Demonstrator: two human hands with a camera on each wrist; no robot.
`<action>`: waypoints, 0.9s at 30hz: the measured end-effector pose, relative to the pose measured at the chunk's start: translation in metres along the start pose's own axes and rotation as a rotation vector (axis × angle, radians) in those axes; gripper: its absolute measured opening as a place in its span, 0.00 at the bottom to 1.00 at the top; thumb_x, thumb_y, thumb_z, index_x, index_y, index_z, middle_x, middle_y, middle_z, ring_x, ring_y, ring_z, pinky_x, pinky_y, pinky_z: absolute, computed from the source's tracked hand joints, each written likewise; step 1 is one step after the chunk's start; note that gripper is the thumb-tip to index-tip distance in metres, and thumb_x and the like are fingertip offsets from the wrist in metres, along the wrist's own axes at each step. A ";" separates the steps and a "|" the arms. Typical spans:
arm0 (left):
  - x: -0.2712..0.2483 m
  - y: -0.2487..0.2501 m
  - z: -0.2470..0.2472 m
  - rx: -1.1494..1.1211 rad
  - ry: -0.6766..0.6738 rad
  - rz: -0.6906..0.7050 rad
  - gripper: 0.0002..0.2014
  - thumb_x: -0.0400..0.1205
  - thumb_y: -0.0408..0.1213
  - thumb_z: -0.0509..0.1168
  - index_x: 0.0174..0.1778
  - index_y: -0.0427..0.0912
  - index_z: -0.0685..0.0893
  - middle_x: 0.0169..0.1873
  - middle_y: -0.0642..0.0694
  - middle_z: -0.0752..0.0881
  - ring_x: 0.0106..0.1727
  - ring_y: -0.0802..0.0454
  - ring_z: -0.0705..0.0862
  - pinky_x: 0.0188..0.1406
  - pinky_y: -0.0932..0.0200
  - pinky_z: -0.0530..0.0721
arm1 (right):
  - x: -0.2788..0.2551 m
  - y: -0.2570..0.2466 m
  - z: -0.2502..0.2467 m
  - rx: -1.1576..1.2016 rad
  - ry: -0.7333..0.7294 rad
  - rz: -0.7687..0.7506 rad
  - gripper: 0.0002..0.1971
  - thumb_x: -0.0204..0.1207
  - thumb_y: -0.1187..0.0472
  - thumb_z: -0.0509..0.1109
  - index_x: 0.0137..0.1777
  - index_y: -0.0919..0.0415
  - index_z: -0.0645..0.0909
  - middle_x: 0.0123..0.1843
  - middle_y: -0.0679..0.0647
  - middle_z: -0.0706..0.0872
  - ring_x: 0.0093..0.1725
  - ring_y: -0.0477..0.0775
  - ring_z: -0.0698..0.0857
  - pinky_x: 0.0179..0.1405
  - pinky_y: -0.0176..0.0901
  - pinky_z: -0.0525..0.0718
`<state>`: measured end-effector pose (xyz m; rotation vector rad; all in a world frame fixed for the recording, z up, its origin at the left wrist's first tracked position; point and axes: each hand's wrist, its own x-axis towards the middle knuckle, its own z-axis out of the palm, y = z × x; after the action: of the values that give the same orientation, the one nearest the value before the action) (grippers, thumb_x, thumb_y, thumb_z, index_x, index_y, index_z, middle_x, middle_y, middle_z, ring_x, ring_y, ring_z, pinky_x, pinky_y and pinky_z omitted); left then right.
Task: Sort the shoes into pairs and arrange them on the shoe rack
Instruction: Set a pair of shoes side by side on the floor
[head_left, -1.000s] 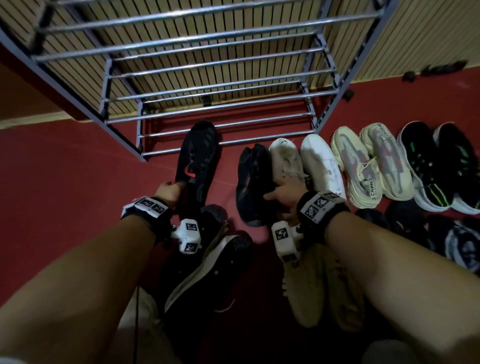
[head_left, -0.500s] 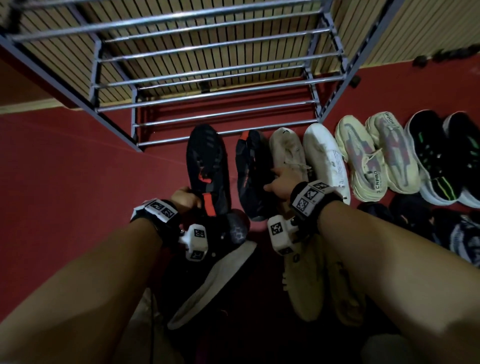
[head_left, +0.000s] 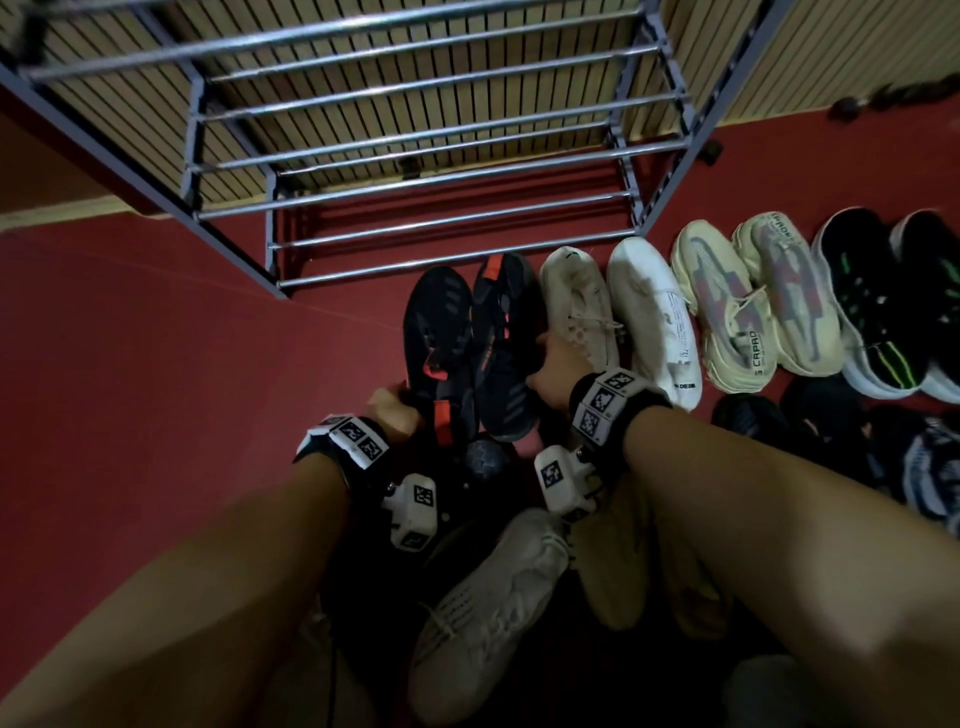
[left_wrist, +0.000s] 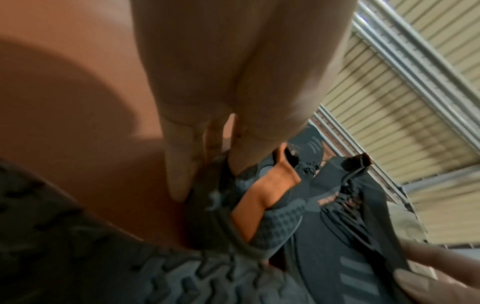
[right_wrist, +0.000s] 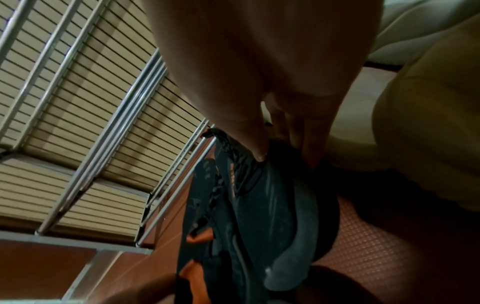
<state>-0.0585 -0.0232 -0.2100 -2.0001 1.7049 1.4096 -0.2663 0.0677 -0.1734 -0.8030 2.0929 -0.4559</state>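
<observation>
Two black shoes with orange accents stand side by side on the red floor before the metal shoe rack (head_left: 447, 218). My left hand (head_left: 395, 410) grips the heel of the left black shoe (head_left: 439, 332); in the left wrist view its fingers (left_wrist: 179, 176) pinch the collar by the orange lining (left_wrist: 270, 185). My right hand (head_left: 550, 369) grips the right black shoe (head_left: 504, 343) at its collar; the right wrist view shows thumb and fingers (right_wrist: 259, 152) pinching that shoe (right_wrist: 262, 197).
Right of them stand a white pair (head_left: 613, 312), a cream pair with grey-red pattern (head_left: 753, 301) and a black pair with green marks (head_left: 883, 301). Loose shoes lie near me: a white one (head_left: 488, 613), a tan one (head_left: 618, 561), dark ones (head_left: 831, 431).
Both hands have brought the two black shoes upright and together, side by side, closer to the rack's front bar. The left shoe came right toward the other.
</observation>
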 end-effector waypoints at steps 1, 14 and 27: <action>0.000 -0.003 -0.003 0.007 -0.043 0.025 0.23 0.76 0.25 0.69 0.69 0.34 0.81 0.29 0.57 0.89 0.41 0.50 0.82 0.55 0.48 0.87 | 0.000 0.001 0.001 -0.018 -0.010 -0.010 0.23 0.76 0.65 0.68 0.71 0.63 0.73 0.65 0.63 0.82 0.64 0.64 0.81 0.65 0.48 0.78; -0.052 0.009 -0.019 -0.051 0.020 0.044 0.08 0.80 0.30 0.66 0.54 0.40 0.85 0.47 0.41 0.86 0.49 0.44 0.85 0.49 0.57 0.81 | -0.014 -0.017 0.004 -0.435 -0.069 -0.281 0.26 0.74 0.58 0.69 0.73 0.54 0.72 0.69 0.61 0.72 0.66 0.65 0.75 0.65 0.53 0.78; -0.117 -0.022 -0.001 0.573 -0.307 0.223 0.26 0.80 0.28 0.69 0.75 0.39 0.75 0.68 0.41 0.81 0.66 0.45 0.80 0.46 0.68 0.70 | -0.088 0.001 0.030 -0.614 -0.534 -0.293 0.02 0.69 0.67 0.71 0.38 0.61 0.82 0.39 0.61 0.83 0.35 0.66 0.77 0.44 0.46 0.82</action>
<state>-0.0288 0.0639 -0.1350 -1.2598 1.9406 1.0451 -0.2026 0.1276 -0.1408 -1.4174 1.6110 0.2613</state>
